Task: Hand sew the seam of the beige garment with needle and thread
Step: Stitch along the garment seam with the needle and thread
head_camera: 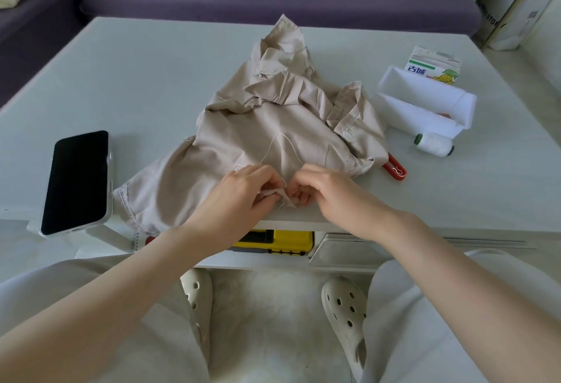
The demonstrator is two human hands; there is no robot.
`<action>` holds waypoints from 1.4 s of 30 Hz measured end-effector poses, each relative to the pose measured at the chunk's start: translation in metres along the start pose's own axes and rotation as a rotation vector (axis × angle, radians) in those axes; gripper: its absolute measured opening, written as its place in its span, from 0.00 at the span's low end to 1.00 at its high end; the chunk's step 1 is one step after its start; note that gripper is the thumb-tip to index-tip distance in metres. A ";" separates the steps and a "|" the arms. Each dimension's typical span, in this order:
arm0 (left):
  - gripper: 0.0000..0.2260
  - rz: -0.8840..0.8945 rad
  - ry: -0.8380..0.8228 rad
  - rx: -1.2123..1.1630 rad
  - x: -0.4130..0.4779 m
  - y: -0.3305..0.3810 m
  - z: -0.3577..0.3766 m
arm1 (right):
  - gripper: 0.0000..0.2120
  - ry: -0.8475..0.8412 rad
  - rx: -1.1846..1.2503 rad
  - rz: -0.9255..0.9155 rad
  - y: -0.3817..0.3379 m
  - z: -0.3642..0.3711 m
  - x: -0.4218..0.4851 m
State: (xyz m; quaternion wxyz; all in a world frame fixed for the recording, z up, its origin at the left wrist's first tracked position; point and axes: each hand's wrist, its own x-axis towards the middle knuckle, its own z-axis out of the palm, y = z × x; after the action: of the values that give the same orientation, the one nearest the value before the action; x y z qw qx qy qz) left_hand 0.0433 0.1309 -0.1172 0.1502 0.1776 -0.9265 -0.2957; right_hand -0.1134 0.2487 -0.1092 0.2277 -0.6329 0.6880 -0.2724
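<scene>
Beige garment [273,127]: lies crumpled on the table, heaped mostly beyond the hands; its near edge comes up between them.
Left hand [243,191]: fingers curled, thumb and fingertips pinching a small fold of the garment's near edge.
Right hand [328,191]: fingers curled inward, tips right against the same fold and almost touching the left hand; whether they pinch cloth or a needle cannot be told.
Thread [282,145]: a pale loop arches over the cloth just beyond the hands, both ends running down toward the fingers.
Needle: too small to make out.
Red tool [394,167]: just right of the right hand, partly under the garment's edge.
Thread spool [434,144]: white, on its side, further right.
White box [425,103]: beyond the spool, with a printed carton [434,68] behind it.
Phone [77,182]: dark screen up, well left of the left hand.
Table [151,79]: pale top; both wrists cross its near edge.
Yellow case [273,241]: on the shelf under the hands.
</scene>
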 end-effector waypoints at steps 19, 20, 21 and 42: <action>0.07 -0.154 0.027 -0.189 -0.001 0.012 -0.007 | 0.05 0.221 0.566 0.192 -0.017 0.001 0.007; 0.07 -0.159 0.034 -0.194 -0.001 0.012 -0.007 | 0.05 0.228 0.560 0.196 -0.017 0.001 0.007; 0.08 -0.168 0.041 -0.205 0.000 0.012 -0.007 | 0.05 0.231 0.545 0.198 -0.017 0.001 0.007; 0.05 -0.271 0.047 -0.376 0.008 0.012 -0.008 | 0.04 0.333 -0.436 -0.427 0.000 0.010 0.005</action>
State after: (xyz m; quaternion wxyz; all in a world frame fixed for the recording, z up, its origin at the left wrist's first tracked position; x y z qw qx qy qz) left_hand 0.0368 0.1327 -0.1025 0.1609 0.2760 -0.8191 -0.4764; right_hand -0.1075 0.2426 -0.1165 -0.0906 -0.7432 0.6098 -0.2600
